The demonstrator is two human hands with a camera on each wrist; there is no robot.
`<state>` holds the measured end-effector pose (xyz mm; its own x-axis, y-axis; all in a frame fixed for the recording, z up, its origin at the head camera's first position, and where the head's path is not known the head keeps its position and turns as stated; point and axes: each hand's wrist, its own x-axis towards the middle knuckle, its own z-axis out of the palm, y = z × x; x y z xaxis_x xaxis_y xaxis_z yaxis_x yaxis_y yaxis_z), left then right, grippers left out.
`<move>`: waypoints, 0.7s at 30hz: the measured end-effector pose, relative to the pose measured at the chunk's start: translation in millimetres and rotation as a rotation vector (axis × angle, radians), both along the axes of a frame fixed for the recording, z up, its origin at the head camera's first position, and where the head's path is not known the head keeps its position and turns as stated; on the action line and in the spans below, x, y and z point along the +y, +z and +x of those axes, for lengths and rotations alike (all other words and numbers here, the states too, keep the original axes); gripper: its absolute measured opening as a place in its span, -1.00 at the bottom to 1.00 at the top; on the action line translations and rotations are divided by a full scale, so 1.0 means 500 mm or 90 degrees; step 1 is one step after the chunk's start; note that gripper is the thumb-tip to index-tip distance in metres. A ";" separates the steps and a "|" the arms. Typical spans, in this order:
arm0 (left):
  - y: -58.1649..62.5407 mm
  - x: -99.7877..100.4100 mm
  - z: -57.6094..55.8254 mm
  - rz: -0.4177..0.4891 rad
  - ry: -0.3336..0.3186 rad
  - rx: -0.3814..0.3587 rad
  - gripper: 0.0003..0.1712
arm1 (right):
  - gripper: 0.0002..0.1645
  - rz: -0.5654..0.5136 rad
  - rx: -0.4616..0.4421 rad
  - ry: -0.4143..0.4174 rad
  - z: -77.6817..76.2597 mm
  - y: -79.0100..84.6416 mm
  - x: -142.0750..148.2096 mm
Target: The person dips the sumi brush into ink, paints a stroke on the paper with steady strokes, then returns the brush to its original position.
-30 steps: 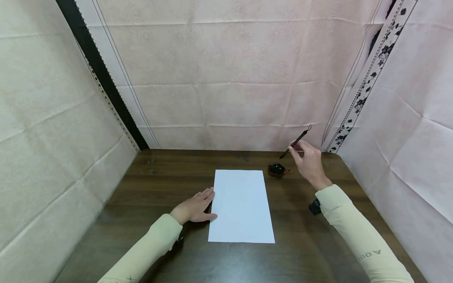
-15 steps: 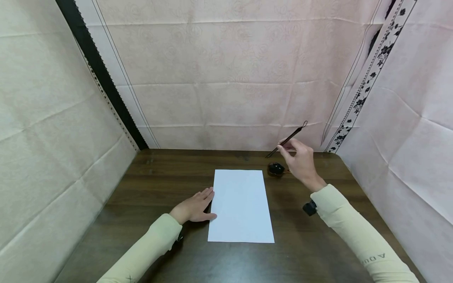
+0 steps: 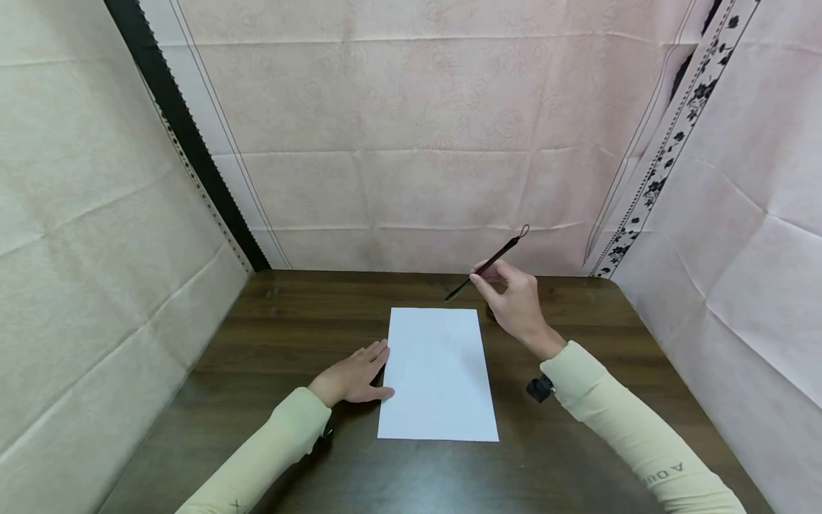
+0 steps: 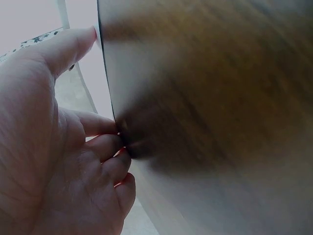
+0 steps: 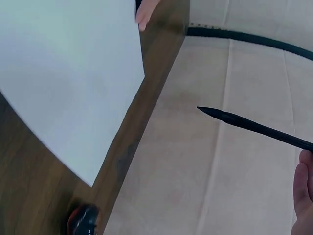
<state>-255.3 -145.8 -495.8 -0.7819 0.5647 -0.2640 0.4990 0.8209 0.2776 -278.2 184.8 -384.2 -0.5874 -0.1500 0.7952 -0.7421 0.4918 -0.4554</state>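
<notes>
My right hand (image 3: 514, 303) pinches a dark ink brush (image 3: 494, 258) between thumb and fingers. The brush slants, its pointed tip down and left over the far edge of a blank white sheet of paper (image 3: 439, 378), its hanging loop up and right. In the right wrist view the black pointed brush tip (image 5: 215, 113) stands clear of the paper. My left hand (image 3: 353, 376) rests at the left edge of the sheet, fingers straight and thumb spread onto it. The left wrist view shows its fingertips (image 4: 117, 129) at the paper's edge.
A small dark glossy ink pot (image 5: 83, 220) stands on the brown wooden table (image 3: 289, 321) beyond the sheet's far right corner, mostly hidden behind my right hand in the head view. Pale cloth (image 3: 411, 143) hangs along the back and both sides.
My right hand has moved left with the brush, from beside the ink pot to the sheet's far edge, now covering most of the pot. The left hand and paper stay put.
</notes>
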 end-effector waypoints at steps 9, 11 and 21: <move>0.001 0.001 0.000 -0.001 0.001 -0.002 0.07 | -0.84 0.014 -0.032 0.033 0.016 -0.016 -0.051; 0.000 0.001 -0.001 -0.001 0.002 -0.001 0.06 | -0.83 0.019 -0.035 0.041 0.018 -0.021 -0.060; -0.005 0.001 -0.002 -0.007 0.007 0.002 0.07 | -0.82 0.032 -0.051 0.061 0.025 -0.049 -0.097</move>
